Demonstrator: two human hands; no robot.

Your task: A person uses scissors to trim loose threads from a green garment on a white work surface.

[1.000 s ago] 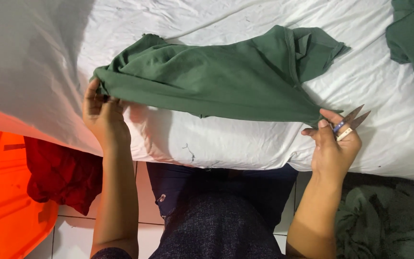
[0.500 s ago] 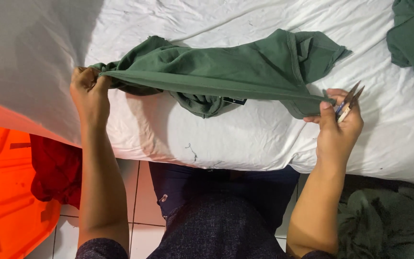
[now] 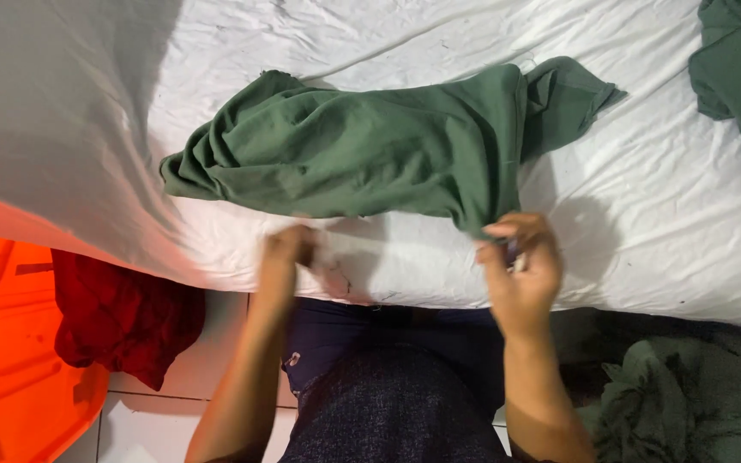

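Note:
A dark green garment (image 3: 362, 150) lies bunched on the white bed sheet (image 3: 645, 231). My right hand (image 3: 521, 266) pinches its lower right corner near the bed's front edge, with a small pale object partly hidden in the fingers. My left hand (image 3: 289, 253) is blurred. It hovers over the sheet just below the garment's lower edge, apart from the cloth. Its fingers look curled, but the blur hides whether it holds anything.
Another green garment (image 3: 739, 69) lies at the sheet's top right. An orange plastic basket (image 3: 10, 360) stands on the floor at the left with a dark red cloth (image 3: 122, 317) hanging over it. A heap of green cloth (image 3: 679, 403) sits at the lower right.
My left hand has let go of the garment's left end and swung in towards the middle. My right hand has moved left. The stretched garment has dropped onto the sheet in a bunch.

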